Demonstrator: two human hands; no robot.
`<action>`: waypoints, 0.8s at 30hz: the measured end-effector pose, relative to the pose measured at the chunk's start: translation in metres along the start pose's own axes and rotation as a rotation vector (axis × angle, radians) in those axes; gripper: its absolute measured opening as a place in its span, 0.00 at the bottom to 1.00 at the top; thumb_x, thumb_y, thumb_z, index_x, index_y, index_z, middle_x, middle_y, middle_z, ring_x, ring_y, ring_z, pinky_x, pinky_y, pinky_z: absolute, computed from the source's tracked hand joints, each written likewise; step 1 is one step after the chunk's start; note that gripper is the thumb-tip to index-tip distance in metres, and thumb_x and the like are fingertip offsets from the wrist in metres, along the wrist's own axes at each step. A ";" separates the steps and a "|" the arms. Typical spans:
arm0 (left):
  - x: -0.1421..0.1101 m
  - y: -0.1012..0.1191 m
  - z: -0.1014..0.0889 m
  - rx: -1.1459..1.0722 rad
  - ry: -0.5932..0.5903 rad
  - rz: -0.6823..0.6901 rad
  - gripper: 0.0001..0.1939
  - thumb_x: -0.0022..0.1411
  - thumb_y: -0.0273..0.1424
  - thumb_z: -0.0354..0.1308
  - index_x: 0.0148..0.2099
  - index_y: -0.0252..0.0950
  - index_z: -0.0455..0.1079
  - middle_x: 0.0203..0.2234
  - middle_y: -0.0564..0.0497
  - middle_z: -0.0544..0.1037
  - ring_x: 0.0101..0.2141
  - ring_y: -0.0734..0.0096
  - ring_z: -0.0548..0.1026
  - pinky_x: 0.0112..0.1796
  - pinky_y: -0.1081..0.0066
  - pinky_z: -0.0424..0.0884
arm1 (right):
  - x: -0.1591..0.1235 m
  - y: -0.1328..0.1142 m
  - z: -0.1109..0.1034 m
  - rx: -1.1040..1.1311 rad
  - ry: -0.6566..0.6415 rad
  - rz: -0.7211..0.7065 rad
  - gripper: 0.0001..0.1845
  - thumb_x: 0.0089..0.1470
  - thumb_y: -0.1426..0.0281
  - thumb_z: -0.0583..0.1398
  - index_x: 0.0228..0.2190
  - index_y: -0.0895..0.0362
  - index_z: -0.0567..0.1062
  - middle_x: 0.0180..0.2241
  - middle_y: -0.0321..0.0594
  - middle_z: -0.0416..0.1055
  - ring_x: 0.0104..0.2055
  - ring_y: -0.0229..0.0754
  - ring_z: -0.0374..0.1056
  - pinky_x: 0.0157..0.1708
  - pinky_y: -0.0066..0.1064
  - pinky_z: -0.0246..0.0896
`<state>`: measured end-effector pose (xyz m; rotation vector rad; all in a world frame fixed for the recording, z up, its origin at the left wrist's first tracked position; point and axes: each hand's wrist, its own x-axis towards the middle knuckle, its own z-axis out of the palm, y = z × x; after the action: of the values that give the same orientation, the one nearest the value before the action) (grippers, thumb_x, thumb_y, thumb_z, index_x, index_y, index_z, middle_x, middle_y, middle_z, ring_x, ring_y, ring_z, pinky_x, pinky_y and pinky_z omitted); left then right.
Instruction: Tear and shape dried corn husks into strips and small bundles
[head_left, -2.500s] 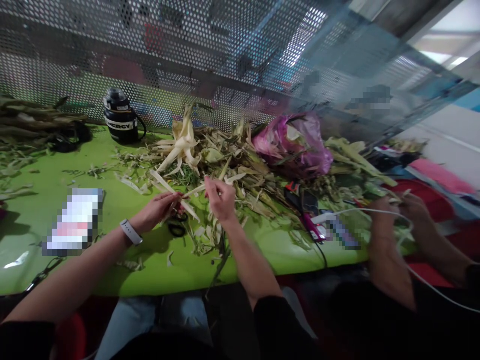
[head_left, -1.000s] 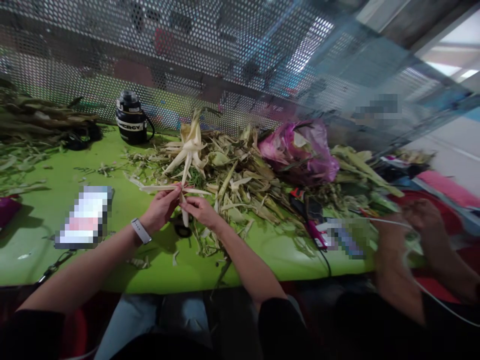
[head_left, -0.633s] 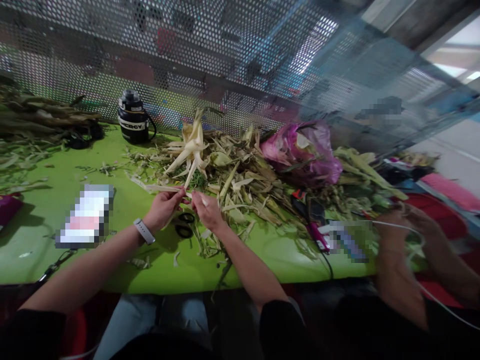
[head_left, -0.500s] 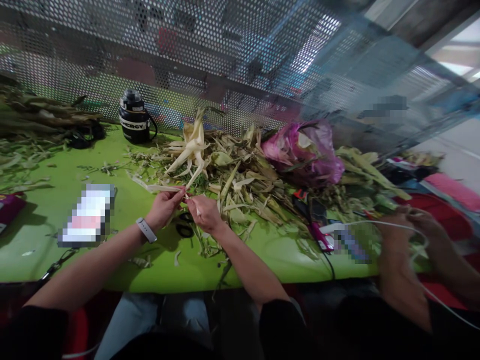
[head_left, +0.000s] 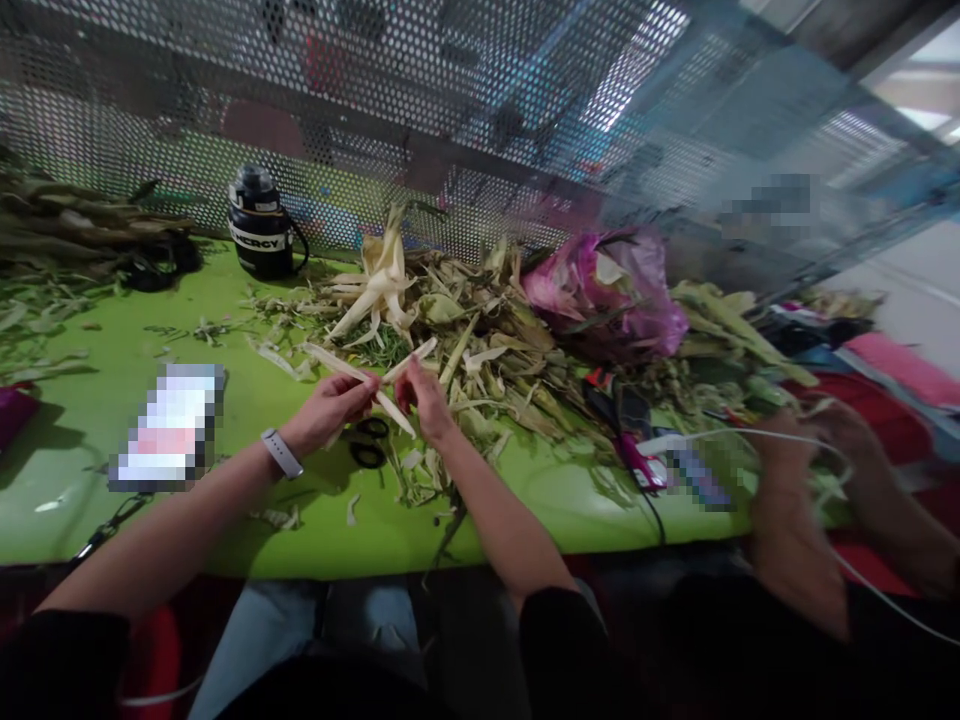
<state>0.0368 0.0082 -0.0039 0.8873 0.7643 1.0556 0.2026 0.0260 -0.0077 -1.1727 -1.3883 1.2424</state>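
My left hand, with a pale band on its wrist, pinches a pale corn husk strip that runs slantwise past its fingertips. Another husk strip crosses it near the pinch and points up to the right. Closed around this second strip, or just behind it, are the fingers of my right hand; their exact hold is partly hidden. Black-handled scissors lie on the green table under my hands. Beyond them a tied husk figure with spread strips stands against a heap of dry husks.
A black bottle stands at the back left, a phone nearer me. A pink plastic bag sits behind the husks. At right are another person's hands, a white cable and a second phone. A perforated metal screen borders the table.
My right hand has turned upward and shifted slightly right, away from my left fingertips. The strips, earlier bunched between both hands, now spread in a cross. The camera view has shifted slightly.
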 end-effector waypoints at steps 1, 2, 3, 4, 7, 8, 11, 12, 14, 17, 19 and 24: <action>0.000 -0.001 0.000 0.052 -0.031 -0.002 0.18 0.48 0.39 0.70 0.37 0.32 0.76 0.21 0.53 0.72 0.20 0.81 0.65 0.21 0.79 0.60 | 0.000 0.001 0.001 -0.038 0.006 -0.005 0.35 0.52 0.39 0.49 0.15 0.55 0.64 0.13 0.32 0.56 0.16 0.33 0.53 0.19 0.28 0.48; 0.000 -0.001 0.000 0.110 -0.058 -0.003 0.17 0.49 0.39 0.70 0.36 0.32 0.76 0.20 0.53 0.73 0.19 0.82 0.64 0.20 0.79 0.59 | -0.001 0.001 0.001 -0.089 0.012 -0.022 0.33 0.53 0.40 0.50 0.15 0.55 0.64 0.13 0.32 0.56 0.17 0.34 0.54 0.20 0.28 0.49; 0.001 -0.002 -0.001 0.169 -0.080 -0.003 0.16 0.50 0.39 0.69 0.35 0.31 0.77 0.20 0.53 0.72 0.18 0.82 0.63 0.19 0.79 0.57 | -0.002 0.000 0.002 -0.156 0.017 -0.057 0.32 0.54 0.42 0.50 0.15 0.55 0.64 0.13 0.33 0.56 0.18 0.34 0.55 0.21 0.28 0.51; 0.001 -0.002 -0.002 0.229 -0.100 -0.001 0.15 0.51 0.39 0.68 0.34 0.31 0.77 0.19 0.53 0.72 0.18 0.82 0.62 0.18 0.79 0.56 | -0.004 -0.001 0.002 -0.236 0.022 -0.114 0.31 0.55 0.43 0.50 0.15 0.55 0.64 0.15 0.34 0.58 0.20 0.35 0.56 0.24 0.29 0.53; 0.002 -0.001 -0.005 0.404 -0.144 0.007 0.14 0.52 0.38 0.67 0.30 0.30 0.77 0.16 0.52 0.71 0.16 0.80 0.61 0.17 0.78 0.54 | -0.011 -0.003 0.003 -0.472 0.034 -0.309 0.28 0.59 0.48 0.49 0.18 0.54 0.66 0.20 0.38 0.64 0.26 0.39 0.62 0.33 0.30 0.57; 0.002 -0.001 -0.006 0.445 -0.148 0.009 0.13 0.52 0.38 0.67 0.29 0.30 0.77 0.15 0.52 0.71 0.16 0.80 0.62 0.17 0.77 0.54 | -0.013 -0.003 0.003 -0.518 0.040 -0.344 0.28 0.60 0.49 0.49 0.18 0.54 0.66 0.21 0.39 0.65 0.27 0.39 0.62 0.34 0.31 0.57; 0.001 0.002 -0.007 0.460 -0.150 -0.026 0.13 0.52 0.38 0.67 0.29 0.31 0.76 0.15 0.52 0.70 0.16 0.79 0.62 0.17 0.77 0.54 | -0.016 -0.004 0.005 -0.541 0.051 -0.350 0.27 0.61 0.52 0.49 0.18 0.54 0.66 0.21 0.39 0.65 0.27 0.40 0.62 0.35 0.31 0.57; 0.001 0.003 -0.007 0.431 -0.152 -0.040 0.14 0.52 0.39 0.67 0.29 0.31 0.76 0.15 0.52 0.70 0.16 0.79 0.62 0.17 0.78 0.54 | -0.016 -0.005 0.004 -0.515 0.058 -0.334 0.27 0.61 0.52 0.49 0.18 0.54 0.66 0.21 0.39 0.65 0.27 0.40 0.62 0.35 0.31 0.58; 0.000 0.005 -0.007 0.355 -0.164 -0.051 0.15 0.52 0.40 0.67 0.32 0.31 0.77 0.17 0.53 0.70 0.17 0.79 0.63 0.18 0.78 0.55 | -0.014 -0.007 0.002 -0.412 0.084 -0.289 0.25 0.60 0.53 0.50 0.19 0.54 0.67 0.22 0.39 0.66 0.28 0.39 0.63 0.35 0.31 0.60; 0.000 0.005 -0.007 0.285 -0.194 -0.053 0.16 0.53 0.41 0.66 0.37 0.32 0.77 0.19 0.53 0.70 0.19 0.80 0.63 0.19 0.79 0.55 | -0.008 -0.011 -0.003 -0.191 0.048 -0.205 0.18 0.56 0.54 0.55 0.33 0.55 0.74 0.34 0.39 0.73 0.37 0.40 0.68 0.40 0.29 0.63; 0.000 0.004 -0.007 0.306 -0.235 -0.066 0.16 0.54 0.41 0.66 0.36 0.32 0.77 0.19 0.53 0.69 0.19 0.80 0.62 0.19 0.78 0.55 | -0.006 -0.011 -0.003 -0.060 -0.094 -0.097 0.19 0.53 0.55 0.57 0.41 0.54 0.75 0.43 0.39 0.74 0.44 0.41 0.69 0.42 0.30 0.65; -0.003 0.003 -0.002 0.398 -0.333 -0.052 0.15 0.53 0.42 0.66 0.29 0.33 0.74 0.16 0.55 0.66 0.18 0.80 0.59 0.18 0.77 0.54 | -0.008 -0.008 0.011 0.209 -0.319 0.086 0.18 0.47 0.55 0.63 0.35 0.55 0.76 0.41 0.41 0.76 0.38 0.43 0.73 0.34 0.33 0.71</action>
<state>0.0330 0.0067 -0.0021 1.3372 0.7201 0.6926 0.1923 0.0161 -0.0014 -0.9258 -1.4040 1.6484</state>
